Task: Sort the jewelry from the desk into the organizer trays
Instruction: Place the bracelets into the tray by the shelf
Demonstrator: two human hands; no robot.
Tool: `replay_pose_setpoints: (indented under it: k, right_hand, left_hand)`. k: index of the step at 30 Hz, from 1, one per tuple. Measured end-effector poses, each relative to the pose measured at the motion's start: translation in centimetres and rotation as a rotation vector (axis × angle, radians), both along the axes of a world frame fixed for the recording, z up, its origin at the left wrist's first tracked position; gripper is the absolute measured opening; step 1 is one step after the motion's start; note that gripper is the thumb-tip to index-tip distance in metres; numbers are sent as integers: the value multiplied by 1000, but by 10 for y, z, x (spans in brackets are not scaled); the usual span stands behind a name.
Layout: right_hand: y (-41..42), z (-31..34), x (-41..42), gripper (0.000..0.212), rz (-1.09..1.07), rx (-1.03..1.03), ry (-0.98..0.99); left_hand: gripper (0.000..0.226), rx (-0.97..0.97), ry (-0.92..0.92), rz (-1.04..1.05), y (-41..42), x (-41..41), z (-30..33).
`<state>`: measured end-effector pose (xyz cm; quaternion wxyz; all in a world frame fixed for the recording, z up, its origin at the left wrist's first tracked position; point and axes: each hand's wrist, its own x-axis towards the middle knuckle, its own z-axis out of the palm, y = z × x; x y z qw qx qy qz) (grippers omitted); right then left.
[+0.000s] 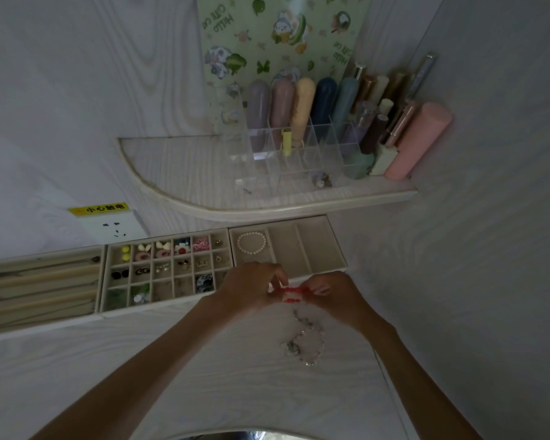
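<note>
Head view: we find the left hand [251, 285] and right hand [326, 289] together pinching a red bead bracelet [294, 293], held stretched between them just above the desk [204, 360], near the front edge of the long-slot tray [337, 265]. A pearl bracelet [252, 243] already lies in that tray's left slot; the two slots beside it look free. We judge the bracelet should be carried slack, lowered flat into a free slot, then let go. A mixed bead strand [308, 339] remains unsorted on the desk.
</note>
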<state>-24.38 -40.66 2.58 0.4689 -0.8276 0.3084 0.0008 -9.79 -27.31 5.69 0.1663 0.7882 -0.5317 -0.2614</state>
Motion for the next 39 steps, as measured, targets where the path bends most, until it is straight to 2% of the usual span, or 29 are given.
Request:
replay_pose_setpoints:
  k: [3,6,9,16,19,21,23,26,29,31,35,39]
  right_hand:
    - [-5,5,3,11,-52,40,-81]
    - [-14,11,15,27,-157,7,-186]
    - [-24,12,33,24,-259,-9,-242]
    - [-50,2,84,9,-212,-168,-110]
    - [-58,-2,93,15,-196,-175,-62]
    - [-61,-7,96,22,-178,-220,-65]
    - [-63,-12,98,9,-170,-281,-86]
    - [-66,-11,101,30,-162,-327,8]
    - [-65,-10,104,36,-177,-299,119]
    - [-66,-15,103,34,-222,-337,40]
    - [-62,-16,103,32,-213,-349,48]
    - [-63,-11,100,23,-229,-301,65]
  left_hand:
    - [17,-22,32,48,-5,7,-6]
    - [11,-126,48,143,-19,14,-11]
    - [3,-198,-19,239,-36,26,-21]
    - [15,-139,-70,315,-61,55,-54]
    - [25,-55,-21,316,-70,65,-64]
    - [32,13,23,291,-73,69,-64]
    - [35,33,28,238,-74,71,-63]
    - [34,12,-5,174,-74,70,-63]
    - [29,-36,-61,124,-71,73,-66]
    - [27,-78,-123,79,-67,73,-69]
    - [22,-175,-312,39,-58,71,-73]
    - [21,-190,-459,-130,-55,67,-70]
